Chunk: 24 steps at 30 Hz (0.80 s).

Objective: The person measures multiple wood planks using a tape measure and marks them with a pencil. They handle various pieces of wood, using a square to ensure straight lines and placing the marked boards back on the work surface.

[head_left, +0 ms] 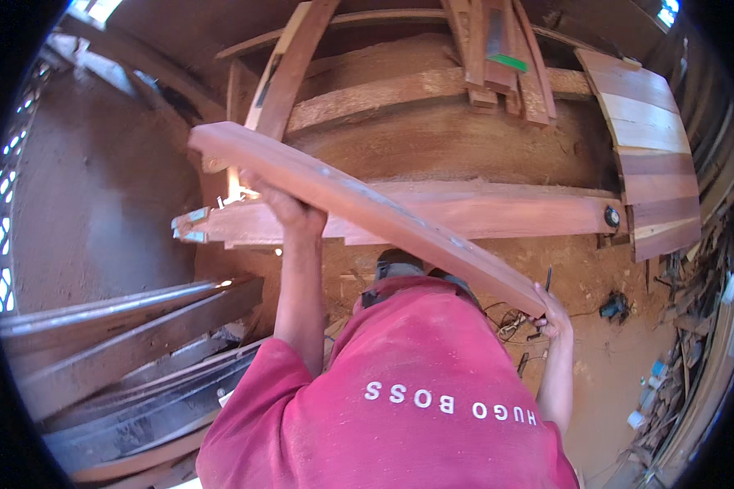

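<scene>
A long reddish wooden beam (367,208) slants in front of my chest, its far end up at the left and its near end down at the right. My left hand (298,210) is closed under the beam's left part, the fingers partly hidden behind the wood. At the lower right end, my right hand (553,316) grips the beam. A thin dark stick like a pencil (549,279) sticks up from the right hand. Beyond the raised beam, a wide workbench plank (497,213) runs across, with a pale metal clamp-like piece (192,224) at its left end.
Behind the bench, several boards (506,57) lean together. A panel of joined planks (656,155) lies at the right. Stacked timber (139,350) fills the lower left. On the dusty floor are cables (510,324) and a dark tool (614,306); offcuts (669,375) line the right side.
</scene>
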Each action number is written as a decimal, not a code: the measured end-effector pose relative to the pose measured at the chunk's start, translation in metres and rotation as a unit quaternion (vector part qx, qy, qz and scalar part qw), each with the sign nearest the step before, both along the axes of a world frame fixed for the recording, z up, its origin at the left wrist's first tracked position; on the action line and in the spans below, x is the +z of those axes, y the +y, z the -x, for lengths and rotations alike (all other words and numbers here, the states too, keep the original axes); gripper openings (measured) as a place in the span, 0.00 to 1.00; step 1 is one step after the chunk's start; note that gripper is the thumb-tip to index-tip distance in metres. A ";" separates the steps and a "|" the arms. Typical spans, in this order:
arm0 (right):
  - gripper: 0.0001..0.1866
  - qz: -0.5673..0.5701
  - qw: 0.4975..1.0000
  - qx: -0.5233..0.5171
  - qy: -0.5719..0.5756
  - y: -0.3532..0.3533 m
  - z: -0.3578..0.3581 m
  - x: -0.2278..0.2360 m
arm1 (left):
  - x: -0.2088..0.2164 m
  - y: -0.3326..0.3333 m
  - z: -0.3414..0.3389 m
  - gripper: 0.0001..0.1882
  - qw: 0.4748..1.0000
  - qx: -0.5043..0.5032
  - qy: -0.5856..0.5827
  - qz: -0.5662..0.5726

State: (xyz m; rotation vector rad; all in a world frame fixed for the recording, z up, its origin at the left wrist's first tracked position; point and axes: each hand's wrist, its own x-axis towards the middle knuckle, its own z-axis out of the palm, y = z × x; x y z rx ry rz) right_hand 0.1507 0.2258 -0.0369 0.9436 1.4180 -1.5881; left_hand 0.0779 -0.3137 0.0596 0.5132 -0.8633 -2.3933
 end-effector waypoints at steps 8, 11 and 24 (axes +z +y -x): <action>0.33 -0.139 0.954 -0.011 0.266 0.059 0.069 0.031 | 0.039 -0.071 -0.038 0.51 0.992 0.024 0.125 -0.005; 0.33 -0.157 0.940 0.024 0.302 0.094 0.099 0.020 | 0.007 -0.063 -0.021 0.29 0.997 0.067 -0.032 0.021; 0.31 -0.361 0.750 0.292 0.472 0.218 0.262 -0.011 | -0.170 0.015 -0.066 0.13 0.920 -0.050 -0.362 0.142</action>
